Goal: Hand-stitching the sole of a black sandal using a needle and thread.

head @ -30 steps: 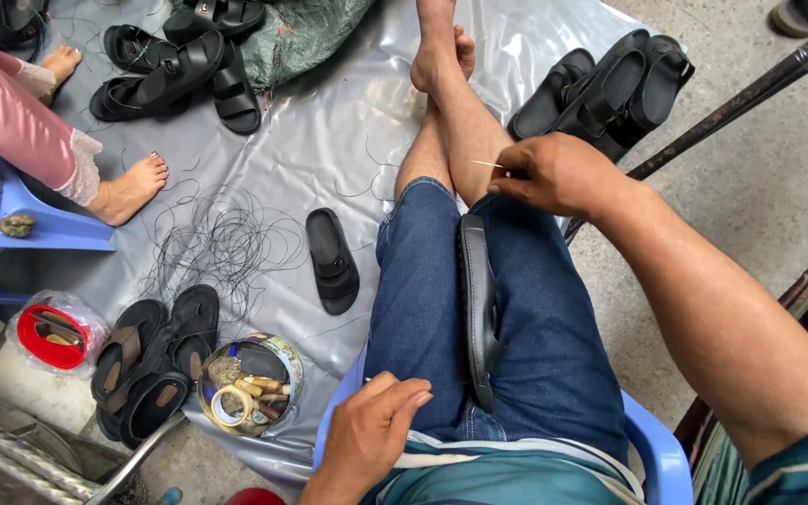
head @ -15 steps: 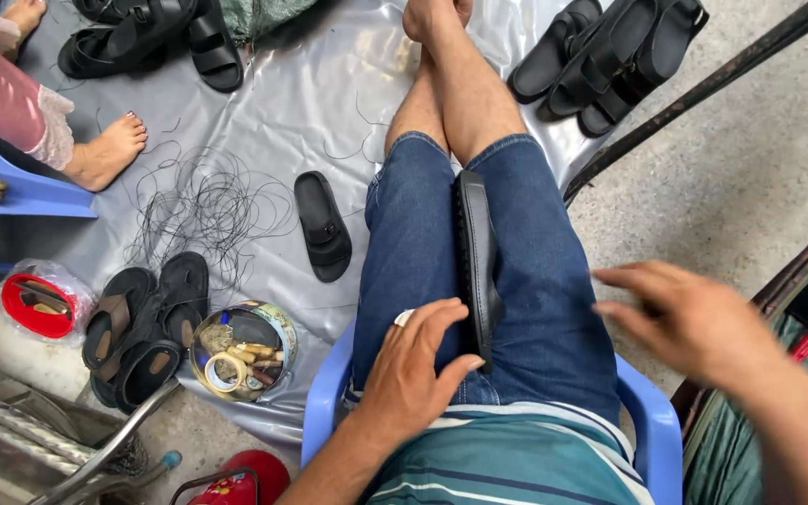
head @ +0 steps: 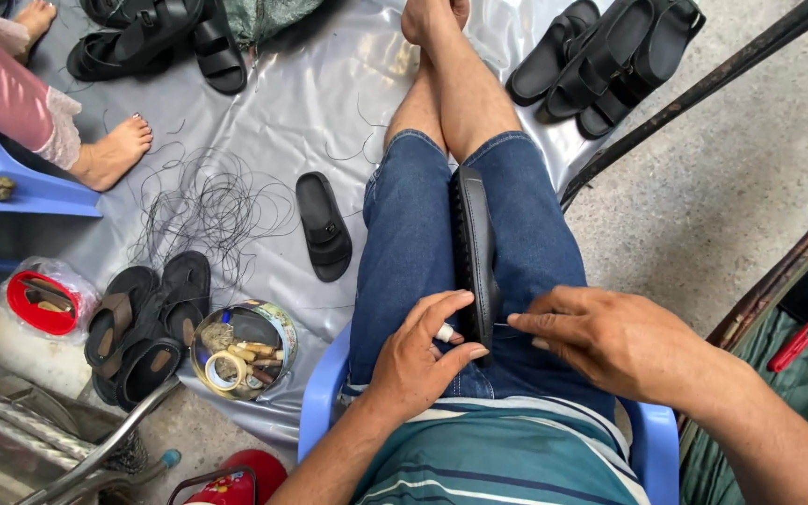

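Black sandal sole (head: 475, 252) stands on edge, wedged between the seated person's thighs in blue shorts. Left hand (head: 418, 360) pinches its near end, a white-taped finger against it; right hand (head: 610, 337) meets it from the other side, fingertips together. Loose black thread (head: 203, 201) sprawls over the grey sheet (head: 329, 103).

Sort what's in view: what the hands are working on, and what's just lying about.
In hand:
left hand
right hand
black sandal clamped between the thighs

Lying about:
lone sandal on the sheet
loose thread
tin of bits
sandal pile
red-lidded jar
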